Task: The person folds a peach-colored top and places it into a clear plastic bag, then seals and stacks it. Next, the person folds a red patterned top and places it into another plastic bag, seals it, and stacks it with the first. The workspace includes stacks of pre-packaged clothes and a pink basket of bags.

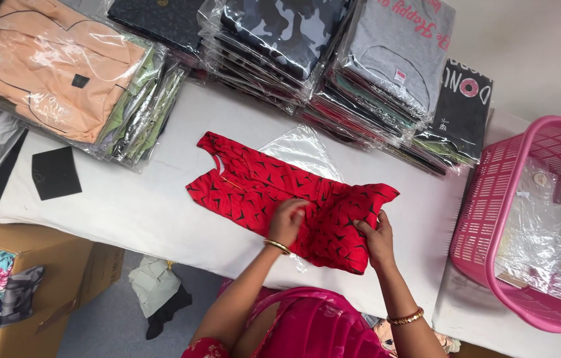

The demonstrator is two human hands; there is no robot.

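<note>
Red garment (274,189) with a black print is spread flat on the white tabletop (141,205), right under both hands, looks like a small top or dress with the neck end pointing away to the left. Laid flat like that the fabric stays smooth and the edges line up, which is probably why it's pressed down rather than held in the air.

Left hand (287,222) sits on the middle of the cloth, fingers curled and pinching a bit of it, pinning it in place. Right hand (376,238) is closed on the bunched end, where the fabric is doubled over into a thicker fold near the tabletop's front edge. So both hands are holding the same piece, one anchoring, one gathering.

Just beyond the hands, half under the garment, there's a clear plastic bag (300,149), empty and flat. Farther out past that are stacks of bagged clothes (333,59), and off to the left another pile with a peach one on top (48,66). A black pouch (55,172) lies well left of the left hand. Right of the right hand stands a pink basket (493,199) with clear bags in it.
</note>
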